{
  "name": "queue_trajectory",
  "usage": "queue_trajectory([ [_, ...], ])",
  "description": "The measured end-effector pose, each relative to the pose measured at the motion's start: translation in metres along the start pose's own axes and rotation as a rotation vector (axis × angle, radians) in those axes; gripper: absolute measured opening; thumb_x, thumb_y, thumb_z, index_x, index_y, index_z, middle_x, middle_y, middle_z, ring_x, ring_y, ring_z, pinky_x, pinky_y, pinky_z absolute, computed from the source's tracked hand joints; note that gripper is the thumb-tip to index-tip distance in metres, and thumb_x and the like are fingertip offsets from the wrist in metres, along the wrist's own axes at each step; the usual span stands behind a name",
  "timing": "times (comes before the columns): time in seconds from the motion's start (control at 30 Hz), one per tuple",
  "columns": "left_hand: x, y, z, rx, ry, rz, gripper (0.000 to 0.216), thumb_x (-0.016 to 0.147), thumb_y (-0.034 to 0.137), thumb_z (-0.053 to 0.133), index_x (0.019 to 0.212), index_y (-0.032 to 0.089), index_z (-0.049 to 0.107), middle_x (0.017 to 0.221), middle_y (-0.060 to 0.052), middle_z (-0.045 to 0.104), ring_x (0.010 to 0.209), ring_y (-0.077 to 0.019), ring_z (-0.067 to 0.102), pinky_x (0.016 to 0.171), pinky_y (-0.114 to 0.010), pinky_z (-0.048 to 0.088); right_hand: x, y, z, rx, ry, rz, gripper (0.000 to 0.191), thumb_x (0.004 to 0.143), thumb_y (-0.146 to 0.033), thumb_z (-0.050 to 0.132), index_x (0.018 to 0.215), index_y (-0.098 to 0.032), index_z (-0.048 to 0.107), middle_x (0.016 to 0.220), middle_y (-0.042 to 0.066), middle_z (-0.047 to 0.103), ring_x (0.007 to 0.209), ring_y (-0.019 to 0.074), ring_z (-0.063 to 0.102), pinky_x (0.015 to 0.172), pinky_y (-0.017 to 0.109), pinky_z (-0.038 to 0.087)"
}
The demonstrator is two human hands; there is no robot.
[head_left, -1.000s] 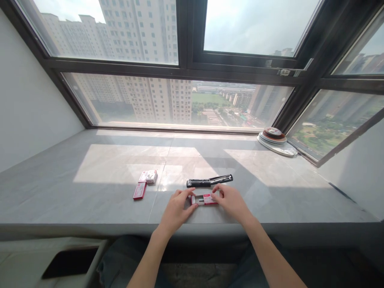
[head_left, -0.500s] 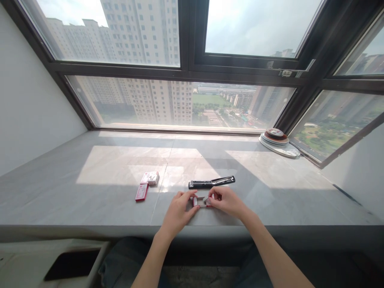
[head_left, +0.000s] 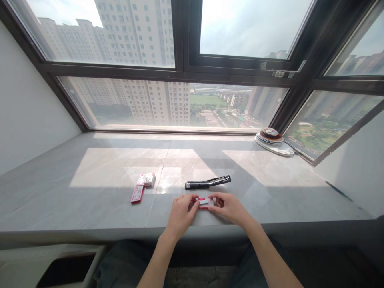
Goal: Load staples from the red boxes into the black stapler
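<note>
A small red and white staple box point(head_left: 205, 202) rests on the grey stone sill point(head_left: 90, 200) near its front edge. My left hand point(head_left: 181, 213) pinches its left end and my right hand point(head_left: 229, 207) pinches its right end, fingers curled on it. Just beyond the box lies a black stapler point(head_left: 207, 183), swung open flat. Further left sit another red and white box point(head_left: 146, 179) and a flat red box point(head_left: 137, 194), both untouched.
A stack of round plates or coasters point(head_left: 272, 140) stands at the back right by the dark window frame. A white wall closes off the left side. Below the sill, at lower left, a pale seat or cabinet point(head_left: 45, 264) shows.
The long, pulled-out box between my hands has become short; my hands have drawn closer together on it. The view shifted slightly.
</note>
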State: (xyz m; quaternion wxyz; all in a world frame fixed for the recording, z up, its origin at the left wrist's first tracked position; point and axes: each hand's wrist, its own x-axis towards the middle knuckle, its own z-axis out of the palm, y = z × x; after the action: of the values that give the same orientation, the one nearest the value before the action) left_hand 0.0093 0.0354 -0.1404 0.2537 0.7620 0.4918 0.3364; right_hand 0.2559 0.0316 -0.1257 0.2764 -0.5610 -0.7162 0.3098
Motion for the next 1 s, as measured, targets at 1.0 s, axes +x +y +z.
queue_trajectory([
  [1.0,0.019,-0.034,0.000,0.279,0.110,0.009,0.023,0.095,0.043,0.063,0.116,0.033,0.065,0.152,-0.004,0.050,0.150,-0.0320,0.030,0.125,-0.066,0.006,0.053,-0.036,0.026,-0.156,0.036,-0.210,0.031,0.097,-0.038,0.060,0.123,-0.027,0.075,0.095,0.005,0.075,0.084,0.0225,0.065,0.077,0.029,0.044],
])
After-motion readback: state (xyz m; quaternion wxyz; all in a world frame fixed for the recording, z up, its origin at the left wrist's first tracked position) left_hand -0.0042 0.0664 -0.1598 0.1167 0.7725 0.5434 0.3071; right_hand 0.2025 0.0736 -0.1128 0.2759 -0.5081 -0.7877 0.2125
